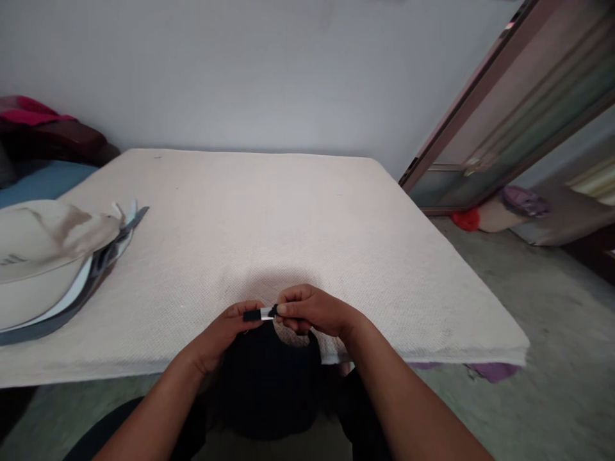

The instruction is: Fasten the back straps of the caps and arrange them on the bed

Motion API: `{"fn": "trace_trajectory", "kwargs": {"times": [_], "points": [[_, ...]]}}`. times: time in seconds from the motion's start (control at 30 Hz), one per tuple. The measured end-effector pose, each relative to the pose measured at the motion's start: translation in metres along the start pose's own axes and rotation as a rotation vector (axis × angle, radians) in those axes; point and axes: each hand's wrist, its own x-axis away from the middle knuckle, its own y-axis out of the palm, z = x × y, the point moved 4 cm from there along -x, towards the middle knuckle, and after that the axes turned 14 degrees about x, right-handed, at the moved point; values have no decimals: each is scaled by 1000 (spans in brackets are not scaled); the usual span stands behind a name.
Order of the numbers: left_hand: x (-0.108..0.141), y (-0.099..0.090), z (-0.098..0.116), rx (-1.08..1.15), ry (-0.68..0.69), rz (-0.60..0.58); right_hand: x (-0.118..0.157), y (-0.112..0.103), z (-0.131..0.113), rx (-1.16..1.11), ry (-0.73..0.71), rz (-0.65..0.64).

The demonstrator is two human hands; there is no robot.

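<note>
Head camera, looking down over a pale mattress: two bare hands at its near edge, working the back strap of a black cap. Left hand closed, thumb and fingers pinching the dark strap end. Right hand closed too, fingertips pinched on the strap's other side, just past a small white tab. Cap hanging below the hands, off the mattress edge, crown down, over the lap.

Judged from the grip, a fine fastening job: best done with both pinches kept close to the tab, the strap held flat and straight between them, the pull kept short and even so nothing twists, and the cap's weight left hanging rather than dragged against the mattress edge.

Count at the near edge: one black cap, one strap, two hands. On the mattress's left side, well apart from the hands, one stack of caps, cream on top, white and grey brims beneath; exact number hard to tell, at least three. Beyond that side, red cloth on dark furniture against the wall. Off the mattress's far right corner, one leaning framed panel, with one small red thing on the floor below it.
</note>
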Motion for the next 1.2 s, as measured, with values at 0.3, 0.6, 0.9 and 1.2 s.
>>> {"fn": "trace_trajectory", "kwargs": {"times": [0.3,0.6,0.9,1.2], "points": [[9,13,6,41,44,-133,2,-3,3,-32,6,46],[10,16,5,-132,66,-17,6,2,1,-7,38,37],[10,20,6,-240,109,-84,6,5,-1,-35,31,17],[14,14,0,-198,45,-103,2,6,1,3,77,45]]}}
